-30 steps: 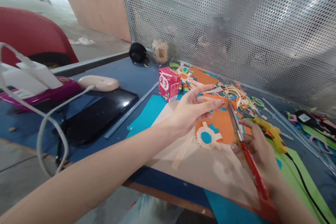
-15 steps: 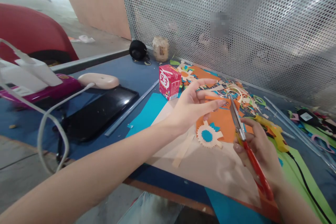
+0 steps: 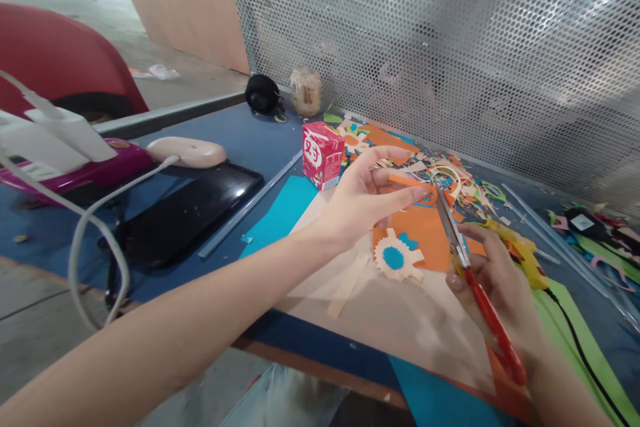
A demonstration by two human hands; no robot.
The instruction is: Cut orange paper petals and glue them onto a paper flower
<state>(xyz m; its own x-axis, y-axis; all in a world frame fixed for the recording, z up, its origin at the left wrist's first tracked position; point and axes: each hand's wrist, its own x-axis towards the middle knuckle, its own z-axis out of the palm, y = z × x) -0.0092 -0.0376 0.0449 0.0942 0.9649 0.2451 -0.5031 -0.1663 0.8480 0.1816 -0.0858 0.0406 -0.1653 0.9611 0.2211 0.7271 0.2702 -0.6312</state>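
Note:
My left hand point(image 3: 367, 197) pinches a small strip of orange paper point(image 3: 413, 182) between thumb and fingers, held above the table. My right hand point(image 3: 495, 287) grips red-handled scissors point(image 3: 467, 267) whose blades point up to the strip's end. Below the hands lie an orange sheet point(image 3: 425, 230) and a cream paper flower with a blue centre point(image 3: 395, 259) on a beige sheet point(image 3: 400, 320).
A red carton point(image 3: 321, 155) stands left of my hand. Paper scraps point(image 3: 450, 177) pile along the perforated metal screen point(image 3: 450, 47). A yellow glue gun point(image 3: 520, 250), a black tablet point(image 3: 185, 217), a white cable point(image 3: 90, 227), a jar point(image 3: 306, 91) and green paper point(image 3: 575, 333) also lie around.
The view has shifted slightly. The scissor blades have moved a little closer along the orange strip in my left hand; both hands keep their hold.

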